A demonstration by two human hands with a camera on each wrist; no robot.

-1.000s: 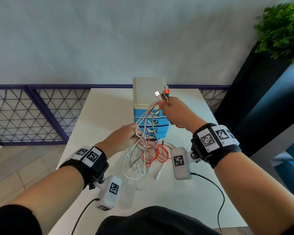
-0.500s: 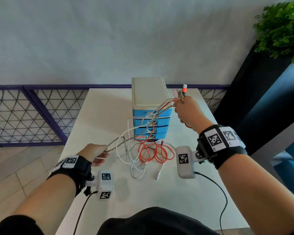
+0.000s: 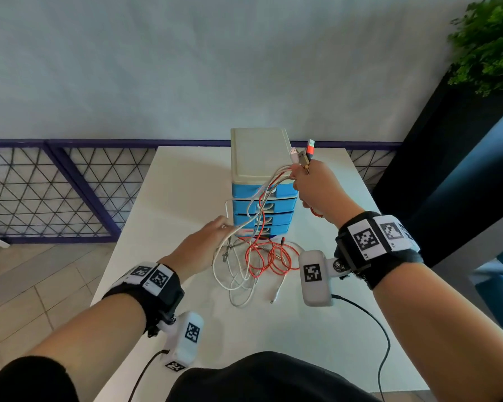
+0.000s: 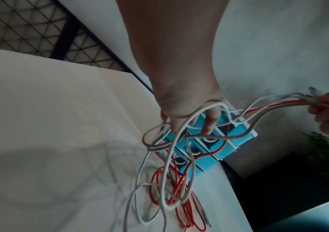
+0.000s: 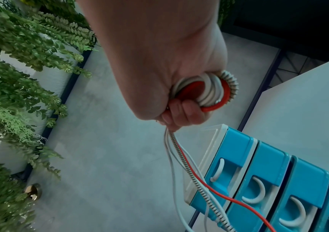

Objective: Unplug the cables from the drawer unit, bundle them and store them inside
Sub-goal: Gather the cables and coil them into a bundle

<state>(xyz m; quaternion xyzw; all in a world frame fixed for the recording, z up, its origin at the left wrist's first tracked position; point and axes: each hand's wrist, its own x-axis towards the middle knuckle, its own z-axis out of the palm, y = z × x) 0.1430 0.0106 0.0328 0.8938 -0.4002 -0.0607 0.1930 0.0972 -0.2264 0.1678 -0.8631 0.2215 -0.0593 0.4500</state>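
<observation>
A drawer unit [image 3: 259,158] with a cream top and blue drawers [image 5: 268,180] stands at the far middle of the white table [image 3: 186,181]. Just right of its top, my right hand [image 3: 314,187] grips a small coil of red, white and braided cables [image 5: 205,92], and their plugs [image 3: 302,155] stick up above the fist. The strands run down past the drawer fronts to a loose tangle of cables [image 3: 253,265] on the table. My left hand [image 3: 206,242] reaches toward the lower drawers, its fingers [image 4: 209,122] fairly straight, with white and braided strands [image 4: 209,137] draped over it.
A purple mesh railing [image 3: 55,192] runs behind and left of the table. A dark cabinet [image 3: 436,158] with a green plant [image 3: 488,44] stands at the right. The near half of the table is bare white surface.
My left hand has swung from the table's left edge forward and right, up to the drawer fronts, slackening the strands. The right hand has stayed raised beside the unit's top.
</observation>
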